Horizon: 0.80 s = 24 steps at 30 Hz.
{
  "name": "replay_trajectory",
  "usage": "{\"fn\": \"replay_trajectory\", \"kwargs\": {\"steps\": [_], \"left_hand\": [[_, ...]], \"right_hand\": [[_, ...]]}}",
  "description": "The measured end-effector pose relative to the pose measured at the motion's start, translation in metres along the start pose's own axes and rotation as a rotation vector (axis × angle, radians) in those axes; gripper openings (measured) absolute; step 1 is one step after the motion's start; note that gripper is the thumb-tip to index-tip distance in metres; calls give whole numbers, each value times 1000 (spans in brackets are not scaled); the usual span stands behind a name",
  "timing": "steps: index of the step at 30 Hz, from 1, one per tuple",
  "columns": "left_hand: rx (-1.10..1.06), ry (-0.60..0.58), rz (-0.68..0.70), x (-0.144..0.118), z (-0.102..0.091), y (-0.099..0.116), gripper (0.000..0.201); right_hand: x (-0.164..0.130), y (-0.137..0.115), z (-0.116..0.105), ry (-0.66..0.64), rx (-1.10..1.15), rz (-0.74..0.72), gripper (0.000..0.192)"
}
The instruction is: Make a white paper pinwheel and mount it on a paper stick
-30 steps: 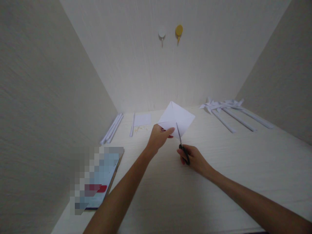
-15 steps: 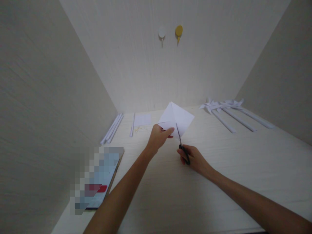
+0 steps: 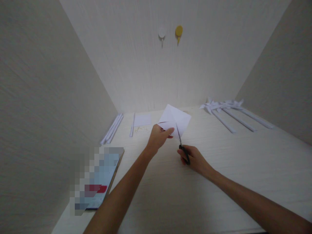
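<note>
A square of white paper (image 3: 179,118) is pinched at its near left side by my left hand (image 3: 158,136), thumb on top and fingers underneath. Creases run across the sheet, and a slit shows at its left corner. My right hand (image 3: 192,157) grips black-handled scissors (image 3: 186,154) by the loops. Their blades reach into the paper's near corner, just right of my left thumb. The sheet is held up above the white table (image 3: 161,182).
Rolled paper sticks (image 3: 112,128) lie at left, near a thin stick (image 3: 132,125), a flat paper square (image 3: 143,120) and small yellowish pieces (image 3: 140,129). Paper pinwheels (image 3: 221,105) on sticks rest at right. A partly blurred tablet-like device (image 3: 104,178) lies front left. Two hooks (image 3: 178,31) hang on the wall.
The far part of the paper has tipped down and slightly left, and the slit at its left looks wider. Both hands and the scissors have barely moved.
</note>
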<state>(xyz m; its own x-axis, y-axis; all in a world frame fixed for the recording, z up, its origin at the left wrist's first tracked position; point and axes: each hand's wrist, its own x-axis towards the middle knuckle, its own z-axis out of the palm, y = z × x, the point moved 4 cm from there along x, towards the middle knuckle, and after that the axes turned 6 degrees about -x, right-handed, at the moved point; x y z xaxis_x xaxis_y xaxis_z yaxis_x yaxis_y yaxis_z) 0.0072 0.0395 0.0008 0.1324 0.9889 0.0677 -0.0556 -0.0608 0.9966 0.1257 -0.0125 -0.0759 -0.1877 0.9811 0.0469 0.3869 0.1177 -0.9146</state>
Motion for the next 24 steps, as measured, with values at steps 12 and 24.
{"fn": "replay_trajectory", "kwargs": {"steps": [12,24], "left_hand": [[-53,59,55,2,-4,-3,7],[-553,249,4,24,-31,-44,9]], "right_hand": [[0,-1,0,0,-19,-22,36],[0,-2,2,-33,-31,-30,31]]}}
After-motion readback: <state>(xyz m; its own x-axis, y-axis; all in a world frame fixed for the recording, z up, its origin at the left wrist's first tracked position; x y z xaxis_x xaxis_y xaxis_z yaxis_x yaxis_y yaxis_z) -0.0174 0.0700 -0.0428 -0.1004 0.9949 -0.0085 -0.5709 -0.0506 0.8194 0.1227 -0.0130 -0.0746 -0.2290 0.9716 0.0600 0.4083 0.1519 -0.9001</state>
